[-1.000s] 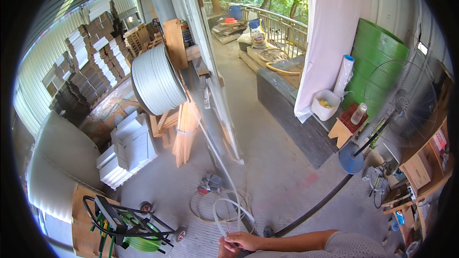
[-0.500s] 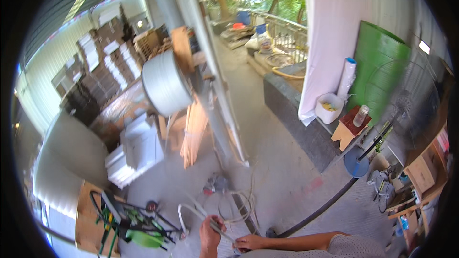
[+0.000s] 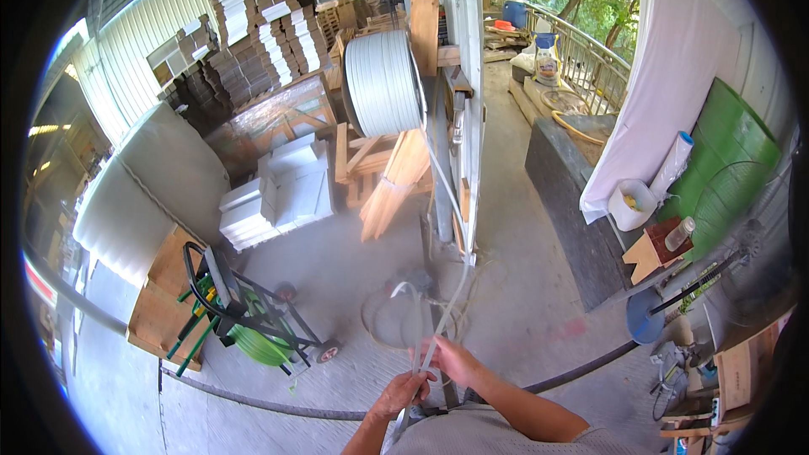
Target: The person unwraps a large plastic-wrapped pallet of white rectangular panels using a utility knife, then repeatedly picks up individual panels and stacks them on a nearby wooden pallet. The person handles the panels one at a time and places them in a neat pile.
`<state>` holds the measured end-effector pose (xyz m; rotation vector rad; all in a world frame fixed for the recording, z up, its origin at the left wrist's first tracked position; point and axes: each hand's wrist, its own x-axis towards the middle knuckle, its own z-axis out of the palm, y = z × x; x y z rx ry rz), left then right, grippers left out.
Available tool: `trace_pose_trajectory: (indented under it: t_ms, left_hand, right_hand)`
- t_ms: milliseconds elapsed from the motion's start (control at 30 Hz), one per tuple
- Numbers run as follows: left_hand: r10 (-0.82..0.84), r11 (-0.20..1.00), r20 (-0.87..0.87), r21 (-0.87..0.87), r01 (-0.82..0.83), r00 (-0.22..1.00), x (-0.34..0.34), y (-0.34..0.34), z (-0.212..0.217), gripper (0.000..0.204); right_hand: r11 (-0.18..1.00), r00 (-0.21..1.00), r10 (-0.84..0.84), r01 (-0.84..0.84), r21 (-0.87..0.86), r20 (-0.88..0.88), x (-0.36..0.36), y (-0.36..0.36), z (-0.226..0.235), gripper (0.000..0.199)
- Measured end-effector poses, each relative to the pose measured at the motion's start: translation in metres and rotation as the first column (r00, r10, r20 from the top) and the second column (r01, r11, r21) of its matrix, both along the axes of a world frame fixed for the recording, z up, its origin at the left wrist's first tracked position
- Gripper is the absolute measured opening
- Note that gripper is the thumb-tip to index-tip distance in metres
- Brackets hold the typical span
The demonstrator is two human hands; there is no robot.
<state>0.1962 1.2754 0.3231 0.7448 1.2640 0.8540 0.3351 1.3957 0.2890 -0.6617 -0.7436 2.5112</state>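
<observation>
A pale grey-white strap (image 3: 461, 274) comes down from a large reel (image 3: 383, 84) to my hands, close in front of my body. My left hand (image 3: 404, 394) is closed around the strap's lower part. Slightly higher and to the right, my right hand (image 3: 452, 360) pinches it between thumb and fingers. The strap's free end bends over in a hook shape just above my hands, and another length hangs below my left hand. On the floor beyond lies a loose coil (image 3: 368, 320), partly blurred.
Left stands a black-framed wheeled cart (image 3: 282, 329) with green strapping. White boxes (image 3: 291, 185), a wooden bundle (image 3: 396, 181) and stacked cardboard (image 3: 253, 59) stand beyond. A white post (image 3: 472, 118) rises ahead. Right are a dark block (image 3: 560, 211), a small stool (image 3: 653, 254) and a fan (image 3: 645, 316).
The view has turned left, so the surroundings sit further right. My right hand has risen from beside my waist to above my left hand. The strap now shows running up toward the reel.
</observation>
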Motion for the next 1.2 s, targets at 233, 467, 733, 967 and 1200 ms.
trace_pose_trajectory:
  t_ms: [233, 467, 733, 967, 1200]
  left_hand:
    - [-0.088, 0.996, 0.104, -0.001, 0.088, 0.991, -0.020, -0.052, -0.025, 0.038]
    - [0.029, 0.988, -0.003, -0.149, -0.029, 1.000, -0.052, -0.154, -0.096, 0.038]
    - [0.346, 0.885, -0.055, -0.314, -0.345, 0.937, -0.070, -0.239, -0.147, 0.038]
    - [0.652, 0.694, -0.161, -0.268, -0.668, 0.741, -0.060, -0.256, -0.156, 0.030]
    - [0.911, 0.389, 0.243, -0.236, -0.891, 0.333, -0.063, -0.258, -0.120, 0.023]
  right_hand:
    - [0.968, 0.982, -0.157, 0.131, -0.214, -0.107, -0.037, 0.020, 0.023, 0.034]
    - [0.969, 0.951, -0.233, 0.208, -0.136, -0.205, -0.063, 0.060, 0.026, 0.030]
    - [0.985, 0.976, -0.166, 0.170, 0.013, -0.141, -0.112, 0.047, 0.044, 0.027]
    - [0.972, 0.971, -0.232, 0.229, -0.058, -0.053, -0.146, 0.034, 0.034, 0.015]
    - [0.908, 0.927, -0.372, 0.375, -0.188, 0.053, -0.147, 0.081, 0.007, 0.014]
